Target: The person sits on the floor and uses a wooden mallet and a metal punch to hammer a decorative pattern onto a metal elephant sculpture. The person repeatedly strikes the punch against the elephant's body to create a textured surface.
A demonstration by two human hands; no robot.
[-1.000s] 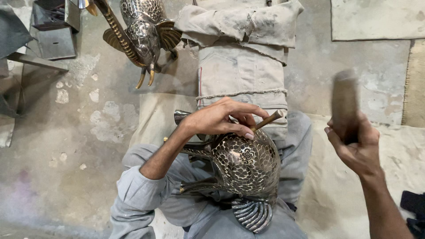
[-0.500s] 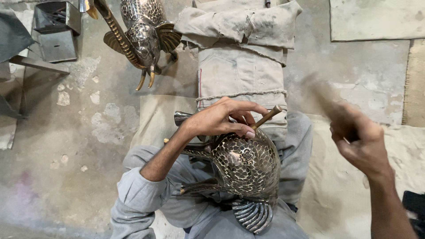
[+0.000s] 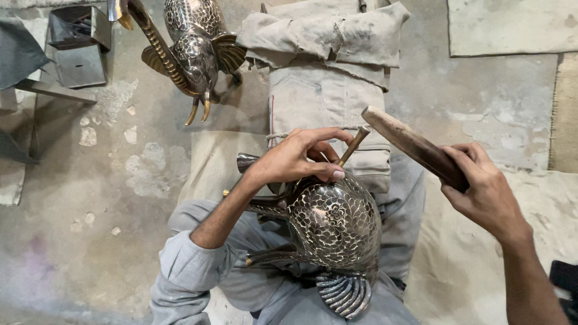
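The fingers (image 3: 322, 157) of the left hand (image 3: 295, 159) are pinched around a thin metal punch (image 3: 353, 146), which is held tilted with its tip set against the top of an engraved metal bird figure (image 3: 337, 225). The figure is rested on the person's lap, its scaled body dark and shiny, its ribbed tail pointed downward. The right hand (image 3: 484, 195) is closed around the dark handle of a wooden mallet (image 3: 409, 144), whose pale head is held just beside the upper end of the punch. A second engraved metal bird (image 3: 192, 45) is seen standing on the concrete floor (image 3: 90, 210), well apart, beside a folded canvas bag (image 3: 328, 66).
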